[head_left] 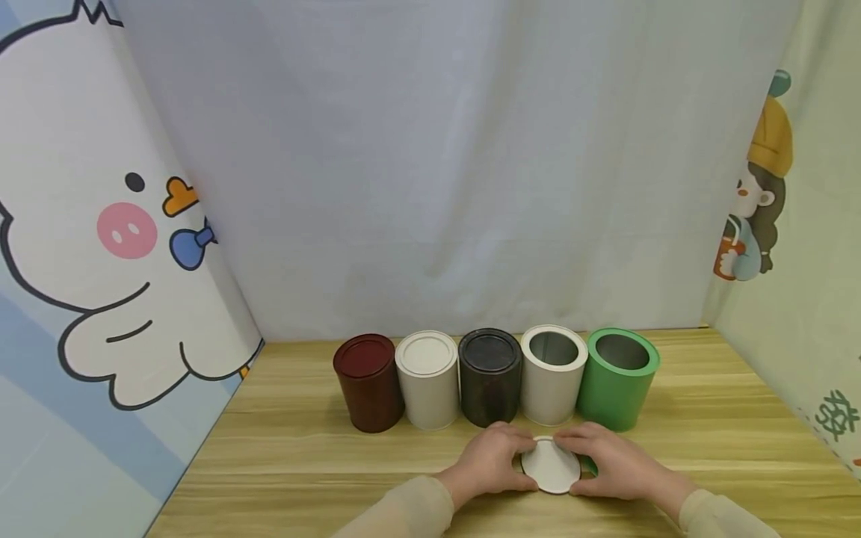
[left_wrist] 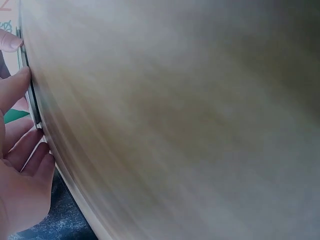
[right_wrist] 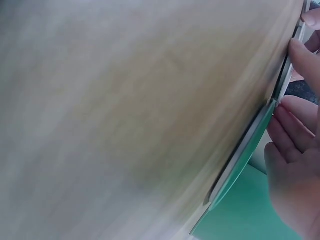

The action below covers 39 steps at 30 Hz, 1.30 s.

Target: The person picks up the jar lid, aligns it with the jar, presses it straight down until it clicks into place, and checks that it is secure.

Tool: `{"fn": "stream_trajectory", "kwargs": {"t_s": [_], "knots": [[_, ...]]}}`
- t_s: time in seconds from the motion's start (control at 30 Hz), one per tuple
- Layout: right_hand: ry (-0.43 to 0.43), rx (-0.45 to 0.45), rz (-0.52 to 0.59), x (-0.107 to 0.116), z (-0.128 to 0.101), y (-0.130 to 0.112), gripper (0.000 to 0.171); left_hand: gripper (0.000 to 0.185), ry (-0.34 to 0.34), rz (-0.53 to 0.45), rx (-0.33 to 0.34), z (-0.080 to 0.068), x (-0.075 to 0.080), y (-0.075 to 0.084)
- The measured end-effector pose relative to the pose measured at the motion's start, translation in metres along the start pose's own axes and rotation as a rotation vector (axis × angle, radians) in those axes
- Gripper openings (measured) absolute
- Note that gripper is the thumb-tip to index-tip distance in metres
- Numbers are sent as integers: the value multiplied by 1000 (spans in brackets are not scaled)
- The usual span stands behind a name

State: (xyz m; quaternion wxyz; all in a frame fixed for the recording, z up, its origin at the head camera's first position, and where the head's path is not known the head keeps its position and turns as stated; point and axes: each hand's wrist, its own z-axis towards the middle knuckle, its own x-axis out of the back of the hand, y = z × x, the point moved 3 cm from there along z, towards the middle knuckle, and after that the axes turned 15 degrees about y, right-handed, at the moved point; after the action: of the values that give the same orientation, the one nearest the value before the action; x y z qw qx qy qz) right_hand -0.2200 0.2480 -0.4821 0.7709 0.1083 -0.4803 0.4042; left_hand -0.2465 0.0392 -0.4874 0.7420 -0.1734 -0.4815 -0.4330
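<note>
A round white lid [head_left: 551, 467] is at the front of the table, with a hand on either side. My left hand [head_left: 492, 459] pinches its left edge between thumb and fingers. On the opposite edge my right hand [head_left: 613, 462] grips it the same way. A green lid [right_wrist: 244, 156] lies flat by the right hand, which mostly covers it in the head view. Behind the hands stand an uncovered white can [head_left: 550, 396] and an uncovered green can [head_left: 615, 392]. Both wrist views show the white lid only as a thin edge between the fingers.
Left of the uncovered cans, in the same row, stand a dark red can [head_left: 371, 396], a white can [head_left: 430, 396] and a black can [head_left: 489, 392], each with its lid on. A pale curtain [head_left: 457, 164] hangs behind the wooden table [head_left: 282, 456]. Printed cloths flank it.
</note>
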Motion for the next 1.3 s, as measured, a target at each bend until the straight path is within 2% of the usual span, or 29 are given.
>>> {"fn": "stream_trajectory", "kwargs": {"t_s": [0.3,0.53,0.7,1.0,1.3], "knots": [[10,19,35,2,0,-1,61,50,7,-36,-4,0,1,-1],[71,21,78,5,-2,-1,58,48,40,-131,62,2,8,-1],[112,8,98,11,-3,-1,58,51,46,-184,86,4,13,-1],[239,14,153,27,4,-3,57,54,92,-322,162,11,32,-3],[318,6,209,41,12,-12,63,55,140,-385,175,17,49,-3]]}}
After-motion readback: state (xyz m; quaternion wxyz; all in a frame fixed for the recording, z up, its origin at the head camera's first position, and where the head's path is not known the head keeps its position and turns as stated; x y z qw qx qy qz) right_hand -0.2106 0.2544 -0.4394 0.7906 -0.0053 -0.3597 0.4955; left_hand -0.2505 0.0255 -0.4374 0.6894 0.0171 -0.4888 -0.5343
